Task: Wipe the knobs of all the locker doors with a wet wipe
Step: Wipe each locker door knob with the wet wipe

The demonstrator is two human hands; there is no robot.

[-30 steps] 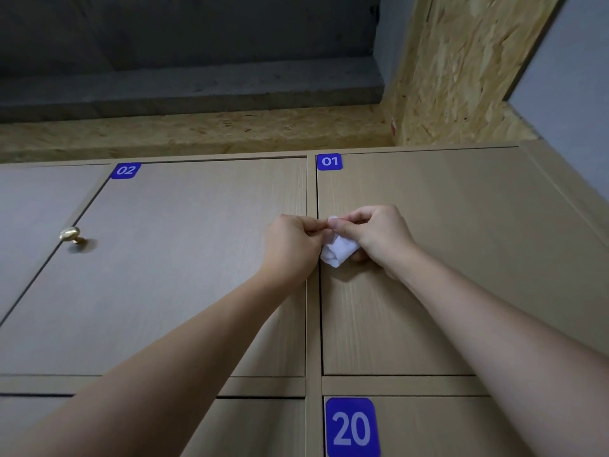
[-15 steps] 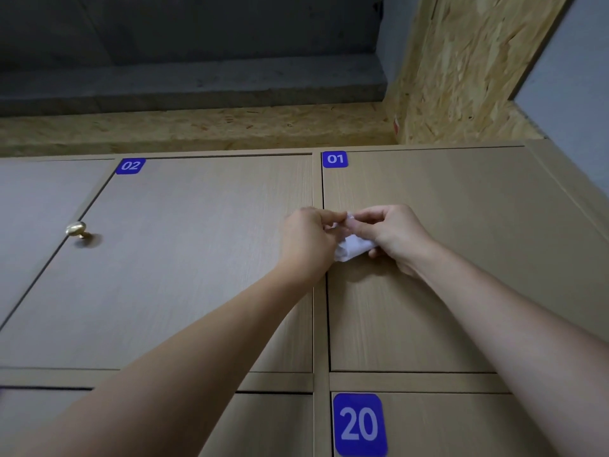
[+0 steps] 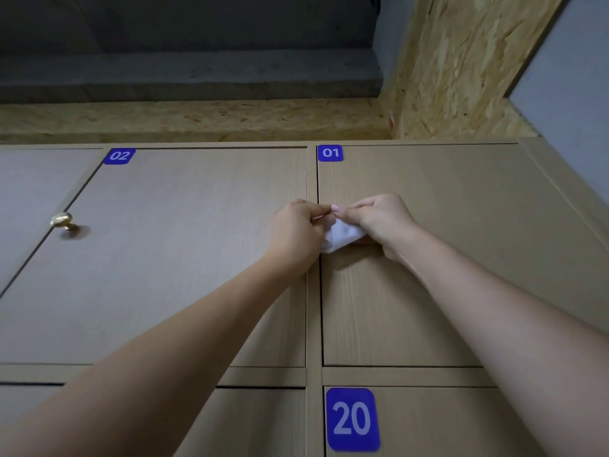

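Both arms reach up to the top row of a bank of pale wood-grain lockers. The left hand [image 3: 298, 230] and the right hand [image 3: 379, 219] meet at the left edge of the door marked 01 [image 3: 428, 252], just right of the vertical divider [image 3: 312, 324] between doors. Between them is a bunched white wet wipe [image 3: 342, 237]. The right hand's fingers are curled over the wipe's upper right part and hold it, thumb and forefinger tips pinched together at the top. The left hand is curled as well, its thumb and forefinger pinching at the wipe's upper left edge, fingertips almost touching those of the right hand. The wipe lies against the door face; whether the knob of door 01 is under it cannot be told, since hands and wipe cover that spot. On the door marked 02 [image 3: 184, 258], well to the left, a brass knob [image 3: 61, 220] stands out near the door's left edge, bare and untouched. Blue number labels sit at the top left corners of the doors: 02 [image 3: 119, 156], 01 [image 3: 330, 153], and 20 [image 3: 352, 419] on the lower door beneath 01. Above the lockers runs a strip of chipboard [image 3: 197, 118], which also lines the wall to the right.
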